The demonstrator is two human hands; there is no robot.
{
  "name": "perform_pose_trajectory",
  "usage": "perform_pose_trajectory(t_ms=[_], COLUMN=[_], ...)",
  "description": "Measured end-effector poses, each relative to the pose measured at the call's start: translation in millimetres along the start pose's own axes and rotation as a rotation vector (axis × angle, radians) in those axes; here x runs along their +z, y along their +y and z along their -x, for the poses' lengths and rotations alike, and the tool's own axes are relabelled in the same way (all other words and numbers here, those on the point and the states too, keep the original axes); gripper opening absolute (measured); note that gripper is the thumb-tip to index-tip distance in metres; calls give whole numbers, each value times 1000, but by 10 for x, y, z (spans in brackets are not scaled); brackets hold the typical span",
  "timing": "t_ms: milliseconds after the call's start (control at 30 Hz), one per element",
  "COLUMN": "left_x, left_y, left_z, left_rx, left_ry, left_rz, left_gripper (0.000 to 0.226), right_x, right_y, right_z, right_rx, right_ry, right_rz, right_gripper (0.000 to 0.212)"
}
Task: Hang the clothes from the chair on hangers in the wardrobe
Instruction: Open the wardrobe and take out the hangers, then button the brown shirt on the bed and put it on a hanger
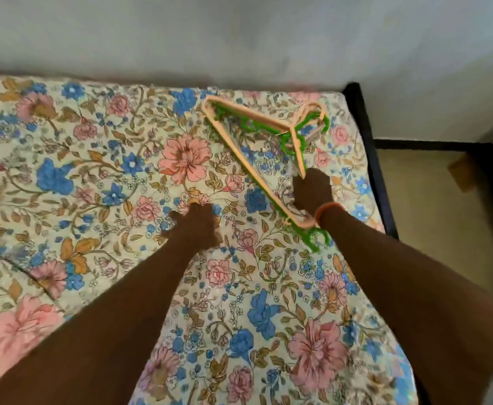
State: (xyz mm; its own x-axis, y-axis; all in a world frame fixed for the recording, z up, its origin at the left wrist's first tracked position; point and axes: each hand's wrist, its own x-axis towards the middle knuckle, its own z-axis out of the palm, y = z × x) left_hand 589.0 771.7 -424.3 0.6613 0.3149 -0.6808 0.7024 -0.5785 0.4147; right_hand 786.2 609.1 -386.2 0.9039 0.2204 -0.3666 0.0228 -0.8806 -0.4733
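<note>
A bunch of plastic hangers, peach and green, lies stacked over the floral bedsheet near the bed's far right corner. My right hand grips the near side of the bunch, with an orange band on its wrist. My left hand hovers just over the sheet to the left of the hangers, fingers loosely spread and holding nothing. No clothes, chair or wardrobe show in this view.
The bed fills most of the view and runs up to a grey wall. A black bed frame edges the right side. Beyond it is beige floor with a small brown object.
</note>
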Motion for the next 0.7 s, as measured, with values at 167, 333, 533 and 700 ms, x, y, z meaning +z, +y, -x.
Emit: perform_pose_trajectory(t_ms=[167, 333, 533, 700], left_x=[404, 376, 233, 124], left_y=[-202, -121, -497, -730], left_z=[15, -11, 2, 473], left_rx=[-13, -38, 256, 173], left_ry=[78, 101, 71, 162], left_rz=[-223, -226, -33, 454], left_gripper=[84, 96, 102, 73], right_x=[59, 216, 86, -40], right_y=[221, 97, 63, -96], right_z=[-350, -334, -341, 15], right_rx=[157, 249, 324, 289], right_ry=[35, 157, 69, 204], right_rz=[72, 223, 221, 153], right_gripper=[30, 42, 99, 88])
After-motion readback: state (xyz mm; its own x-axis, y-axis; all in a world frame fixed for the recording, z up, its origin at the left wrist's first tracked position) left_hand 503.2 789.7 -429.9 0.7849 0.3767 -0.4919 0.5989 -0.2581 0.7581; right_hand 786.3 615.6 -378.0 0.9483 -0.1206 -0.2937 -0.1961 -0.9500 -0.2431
